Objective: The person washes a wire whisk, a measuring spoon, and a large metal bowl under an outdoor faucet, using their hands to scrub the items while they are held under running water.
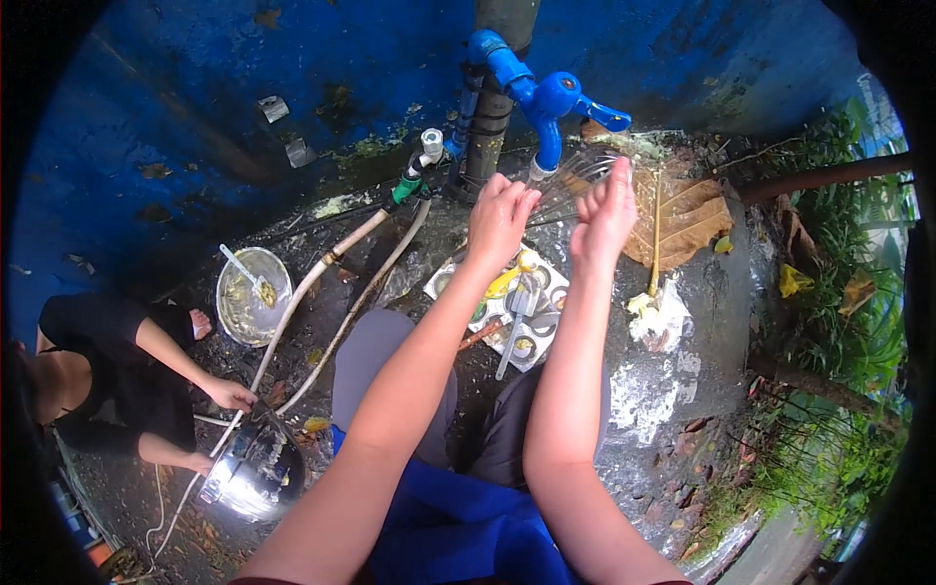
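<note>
A wire whisk lies between my hands under the outlet of a blue plastic tap. My left hand is closed at its left end, where the handle is hidden by the fingers. At the wire end, my right hand has its fingers curled and its thumb up; whether it grips the wires cannot be told. Both hands look wet. Below them a muffin tin rests on the ground, with a spatula and a yellow utensil on it.
A bowl with batter-like residue and a spoon stands at left, beside pale hoses. Another person crouches there, holding a shiny metal pot. A large dry leaf and a crumpled white wrapper lie at right. A blue wall rises behind.
</note>
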The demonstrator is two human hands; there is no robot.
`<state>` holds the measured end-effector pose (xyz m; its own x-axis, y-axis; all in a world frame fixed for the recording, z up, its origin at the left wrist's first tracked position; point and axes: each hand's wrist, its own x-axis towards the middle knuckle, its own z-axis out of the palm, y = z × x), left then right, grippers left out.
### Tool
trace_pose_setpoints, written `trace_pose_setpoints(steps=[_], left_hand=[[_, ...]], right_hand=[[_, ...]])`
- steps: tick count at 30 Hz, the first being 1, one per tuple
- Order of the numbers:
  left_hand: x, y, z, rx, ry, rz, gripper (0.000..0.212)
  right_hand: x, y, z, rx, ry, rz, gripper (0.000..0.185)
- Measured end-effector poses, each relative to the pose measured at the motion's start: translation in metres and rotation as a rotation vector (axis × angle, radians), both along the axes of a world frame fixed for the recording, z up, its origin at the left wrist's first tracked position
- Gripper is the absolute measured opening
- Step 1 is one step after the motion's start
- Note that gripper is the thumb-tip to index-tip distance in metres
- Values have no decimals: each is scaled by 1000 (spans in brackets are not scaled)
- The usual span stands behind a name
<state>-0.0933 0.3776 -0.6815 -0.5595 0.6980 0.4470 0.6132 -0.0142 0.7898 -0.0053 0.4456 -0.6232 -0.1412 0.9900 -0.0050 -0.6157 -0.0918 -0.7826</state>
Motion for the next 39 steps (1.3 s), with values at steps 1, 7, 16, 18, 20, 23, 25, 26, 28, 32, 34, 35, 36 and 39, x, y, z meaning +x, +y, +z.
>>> trace_pose_setpoints(steps=[1,7,16,18,20,23,25,26,28,32,34,35,36,39], left_hand=[[1,1,2,-16,-29,-7,14],[12,8,21,124,-261,-100,12],[-8,-6,10,-150,-8,-200,14],[-9,-12,7,-332,28,-221,15],[-11,-12,12,-379,25,-219,15],[-9,-10,22,-296,-171,-263,16],[-11,-6,29,-156,-353,-303,18],[-14,-3,32,-103,-417,-290,16],[-16,-1,30,108,-556,-183,13],[-15,1,16,206,-855,-110,17],[-20,-1,11,50,-950,-282,20],[-23,-4,8,51,-948,-280,20],[-24,-10,9,-183,-731,-271,18],[-20,-23,12,-559,-347,-150,13]], right_hand=[[7,4,4,-12,36,19,29],[4,-3,-2,-103,-172,219,27],[-2,-10,-7,-22,-282,112,29],[4,-5,-4,-43,-76,51,27],[8,-1,-7,-99,17,16,27],[11,-2,-5,-125,-7,8,26],[8,-3,-3,-130,-33,29,27],[3,-8,-6,-142,-105,108,26],[-13,-25,-5,-142,-287,255,22],[-24,-32,-22,-83,-336,300,25],[-20,-29,-21,-45,-325,179,30],[-20,-27,-20,-44,-323,182,30],[-18,-24,-19,-59,-325,145,32],[-17,-19,-16,-87,-309,99,35]])
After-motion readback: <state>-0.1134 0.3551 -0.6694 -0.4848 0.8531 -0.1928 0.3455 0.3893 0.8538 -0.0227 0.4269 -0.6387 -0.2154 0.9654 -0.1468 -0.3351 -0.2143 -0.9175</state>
